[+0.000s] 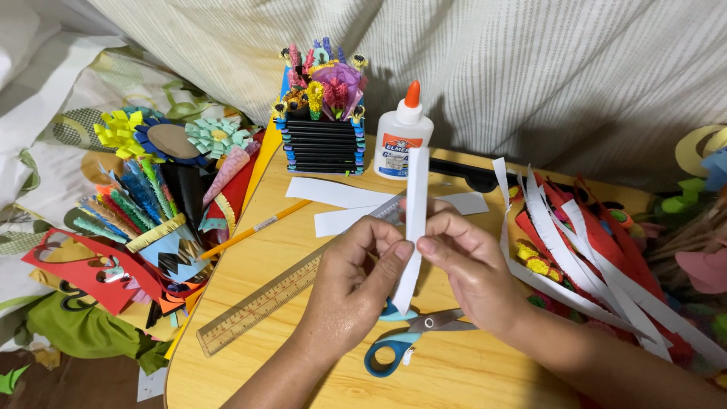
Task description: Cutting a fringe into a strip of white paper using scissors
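Both hands hold one long white paper strip upright over a small wooden table. My left hand pinches the strip's lower part between thumb and fingers. My right hand grips it from the right at the same height. The strip's top rises in front of a white glue bottle with an orange cap. Blue-handled scissors lie on the table just under my hands.
A wooden ruler and a yellow pencil lie at left. White paper pieces rest behind the hands. A black block of paper flowers stands at the back. Fringed white and red strips pile at right, paper crafts at left.
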